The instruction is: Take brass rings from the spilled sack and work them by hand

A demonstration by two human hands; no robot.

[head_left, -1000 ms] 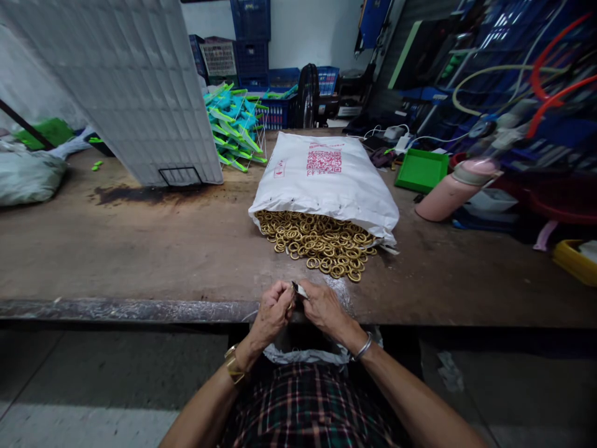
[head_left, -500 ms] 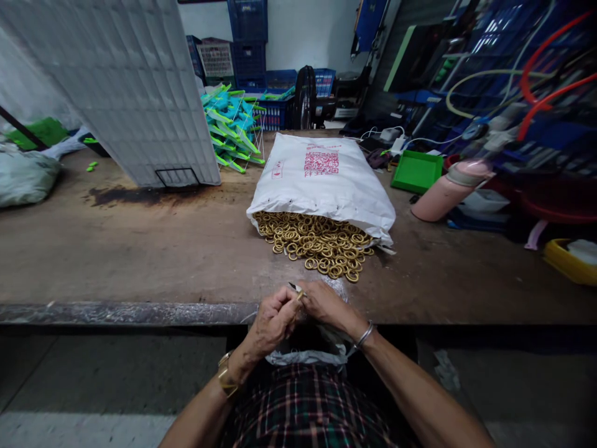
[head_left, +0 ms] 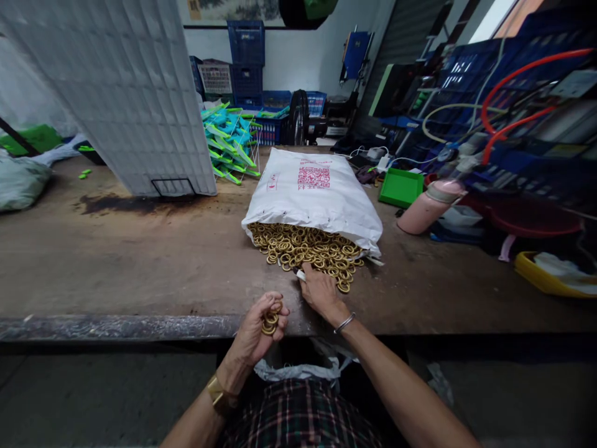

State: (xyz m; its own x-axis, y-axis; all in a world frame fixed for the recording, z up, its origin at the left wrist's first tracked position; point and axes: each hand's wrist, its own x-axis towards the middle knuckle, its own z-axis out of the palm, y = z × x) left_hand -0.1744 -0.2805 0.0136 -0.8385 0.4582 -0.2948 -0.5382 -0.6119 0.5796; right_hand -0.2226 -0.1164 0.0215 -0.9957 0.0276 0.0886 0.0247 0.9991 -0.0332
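Several brass-coloured rings (head_left: 269, 323) lie in my left hand (head_left: 255, 326), whose fingers curl around them just above the table's front edge. My right hand (head_left: 321, 294) reaches to the front of the loose pile of rings (head_left: 308, 246), fingertips at its near edge. Closed in its fingers is a small white tool with a dark tip (head_left: 301, 274); its exact kind is too small to make out. Whether the right fingertips also pinch a ring is hidden. The pile spills from the mouth of a white woven sack (head_left: 308, 202) with a red printed code.
A tall whitish ribbed panel (head_left: 163, 112) stands on the brown table (head_left: 116, 267) at left. Green and turquoise plastic parts (head_left: 231, 146) are heaped behind. At right are a green tray (head_left: 401, 187), a pink cylinder (head_left: 429, 206) and a yellow basin (head_left: 550, 277). A bag's opening (head_left: 298, 371) lies at my lap.
My hands have parted. The right one has moved forward to the ring pile with the white tool; the left has turned palm-up, showing the rings in it. The camera view has tilted up slightly.
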